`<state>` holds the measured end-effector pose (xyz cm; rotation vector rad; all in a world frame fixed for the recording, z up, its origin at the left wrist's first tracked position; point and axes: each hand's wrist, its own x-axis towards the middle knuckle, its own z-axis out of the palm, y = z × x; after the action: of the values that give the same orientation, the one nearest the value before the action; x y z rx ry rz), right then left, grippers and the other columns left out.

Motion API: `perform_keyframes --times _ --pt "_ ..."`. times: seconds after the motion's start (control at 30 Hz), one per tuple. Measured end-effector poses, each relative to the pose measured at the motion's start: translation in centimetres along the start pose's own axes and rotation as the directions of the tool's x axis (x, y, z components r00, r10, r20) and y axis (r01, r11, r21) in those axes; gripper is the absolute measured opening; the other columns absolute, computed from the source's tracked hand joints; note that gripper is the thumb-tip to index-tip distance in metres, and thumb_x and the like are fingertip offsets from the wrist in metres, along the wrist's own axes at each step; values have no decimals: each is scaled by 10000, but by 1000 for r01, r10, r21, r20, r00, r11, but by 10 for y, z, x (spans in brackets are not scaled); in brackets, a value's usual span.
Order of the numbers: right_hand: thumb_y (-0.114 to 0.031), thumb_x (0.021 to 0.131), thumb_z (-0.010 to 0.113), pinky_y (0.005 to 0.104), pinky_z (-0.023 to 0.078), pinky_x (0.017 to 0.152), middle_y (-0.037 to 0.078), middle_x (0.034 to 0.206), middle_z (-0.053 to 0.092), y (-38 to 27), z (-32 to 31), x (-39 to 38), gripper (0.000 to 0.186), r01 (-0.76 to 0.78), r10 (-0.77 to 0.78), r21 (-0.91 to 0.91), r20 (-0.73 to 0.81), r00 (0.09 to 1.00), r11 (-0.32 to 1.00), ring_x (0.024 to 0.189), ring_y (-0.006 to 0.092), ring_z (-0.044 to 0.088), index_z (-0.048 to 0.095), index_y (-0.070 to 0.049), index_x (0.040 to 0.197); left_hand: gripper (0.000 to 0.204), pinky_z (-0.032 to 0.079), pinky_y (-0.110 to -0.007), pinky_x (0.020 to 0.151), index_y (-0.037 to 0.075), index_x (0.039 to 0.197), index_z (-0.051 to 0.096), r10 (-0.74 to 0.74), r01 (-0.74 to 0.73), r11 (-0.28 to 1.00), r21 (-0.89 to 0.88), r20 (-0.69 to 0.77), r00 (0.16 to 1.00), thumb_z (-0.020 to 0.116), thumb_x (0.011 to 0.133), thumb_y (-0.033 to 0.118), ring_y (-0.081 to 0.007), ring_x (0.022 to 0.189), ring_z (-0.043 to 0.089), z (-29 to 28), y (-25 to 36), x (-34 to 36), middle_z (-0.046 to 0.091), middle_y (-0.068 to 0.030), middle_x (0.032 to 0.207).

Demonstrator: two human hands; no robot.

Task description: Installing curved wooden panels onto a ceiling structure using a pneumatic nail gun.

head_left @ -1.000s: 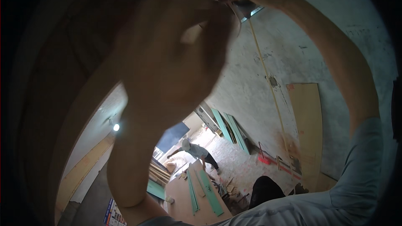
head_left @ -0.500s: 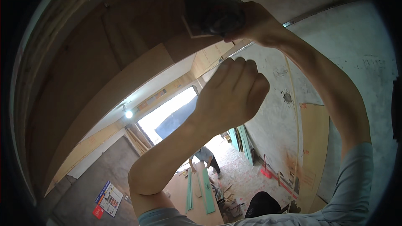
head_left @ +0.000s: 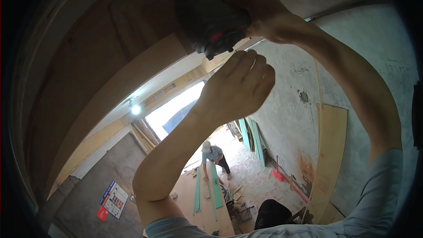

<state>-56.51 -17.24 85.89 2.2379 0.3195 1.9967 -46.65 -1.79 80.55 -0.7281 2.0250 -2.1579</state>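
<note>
My right hand (head_left: pixel 274 21) is raised overhead, fingers wrapped round a bulky black power tool (head_left: pixel 211 20) with a small red part. The tool is in shadow, so its exact kind is unclear. It sits against the underside of a wooden ceiling structure (head_left: pixel 88 44), close to the end of a pale wood strip (head_left: pixel 132 75) that looks curved. Just below the tool is my left hand (head_left: pixel 242 83), closed in a fist with its back toward me. Whatever that fist may hold is hidden.
Below, a person (head_left: pixel 213 155) in a cap leans over a wooden worktable (head_left: pixel 189 194) bearing green strips (head_left: pixel 216 187). Boards (head_left: pixel 251 139) lean on the right wall, near a red broom (head_left: pixel 277 174) and a tall panel (head_left: pixel 328 150). A lamp (head_left: pixel 135 109) glows by the window.
The tool in my right hand has turned and come lower, showing its red part. My left fist has shifted slightly left and up, nearer the tool. The person below has come more into view.
</note>
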Motion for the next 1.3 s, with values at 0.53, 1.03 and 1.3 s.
perform_keyframes --times 0.53,1.03,1.3 --pt "-172 629 881 390 492 881 101 972 716 -35 -38 14 503 229 -155 -397 209 966 889 987 273 656 666 -80 1075 192 499 -347 941 -11 959 640 217 -209 928 308 6 976 625 812 111 -280 1107 596 92 -25 26 601 -202 1178" --pt "-189 759 746 416 529 799 165 938 701 -30 -59 23 297 225 -179 -128 299 937 966 924 361 662 658 -65 1014 239 532 -343 640 91 961 708 -246 344 763 547 -247 937 693 732 154 -212 813 671 169 -27 63 691 -109 882" --pt "-263 774 729 438 519 756 198 969 681 9 -77 -9 373 255 -245 -100 106 964 962 898 379 652 644 -30 1052 299 543 -325 715 96 1100 652 -452 469 882 -48 -366 814 650 814 182 -202 903 654 215 -59 69 674 -82 967"
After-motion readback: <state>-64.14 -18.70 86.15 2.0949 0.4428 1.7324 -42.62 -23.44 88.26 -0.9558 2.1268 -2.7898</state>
